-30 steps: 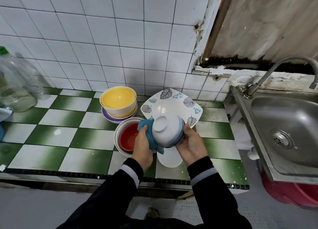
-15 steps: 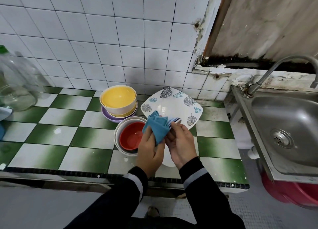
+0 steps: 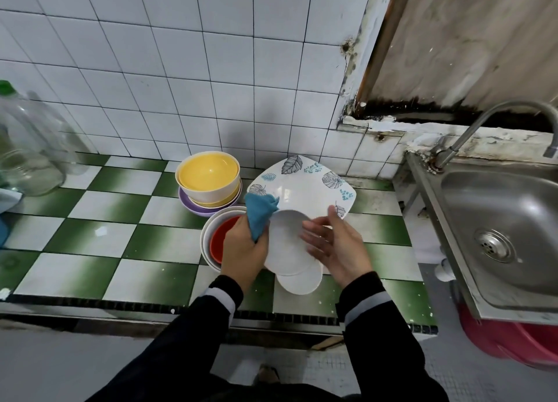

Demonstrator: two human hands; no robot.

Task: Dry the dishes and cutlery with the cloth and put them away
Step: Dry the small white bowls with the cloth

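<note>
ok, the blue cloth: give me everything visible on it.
The blue cloth is small, teal-blue, soft and towel-like, bunched into folds. The left hand grips its lower part, so a crumpled peak sticks up above the fingers. Its edge meets the upper left rim of the white bowl, and it overlaps a corner of the leaf-print plate behind. Its full size is hidden.

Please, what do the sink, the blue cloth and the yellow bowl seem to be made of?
The sink: likely stainless steel, brushed grey with soft reflections. The blue cloth: soft fabric, matte, it bunches and creases. The yellow bowl: probably plastic or melamine, smooth with dull sheen; ceramic is possible.
</note>
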